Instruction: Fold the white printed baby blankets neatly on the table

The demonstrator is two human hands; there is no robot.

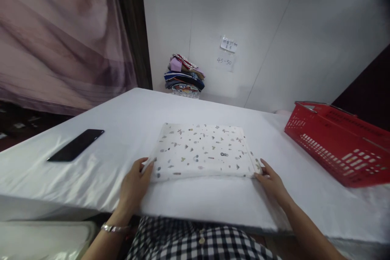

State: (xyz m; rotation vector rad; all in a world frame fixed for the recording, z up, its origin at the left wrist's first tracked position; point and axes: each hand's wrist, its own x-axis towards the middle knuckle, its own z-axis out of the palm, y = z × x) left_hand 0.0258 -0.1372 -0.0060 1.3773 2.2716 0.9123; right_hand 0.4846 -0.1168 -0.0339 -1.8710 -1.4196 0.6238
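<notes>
A white cloth [204,150] with small printed plants and shapes lies folded into a flat rectangle in front of me. My left hand [136,183] pinches its near left corner, thumb on top and fingers at the side edge. At the near right corner, my right hand [271,180] grips the cloth between thumb and fingers. The near edge between the hands looks slightly lifted or curved. Under the cloth, the fingertips are partly hidden.
White fabric covers the table [122,113]. A black phone [76,145] lies at the left. On the right stands a red plastic basket [335,142]. Behind the far edge rises a stack of folded clothes [184,75], and paper notes [227,53] hang on the wall. A pink curtain [61,28] hangs at left.
</notes>
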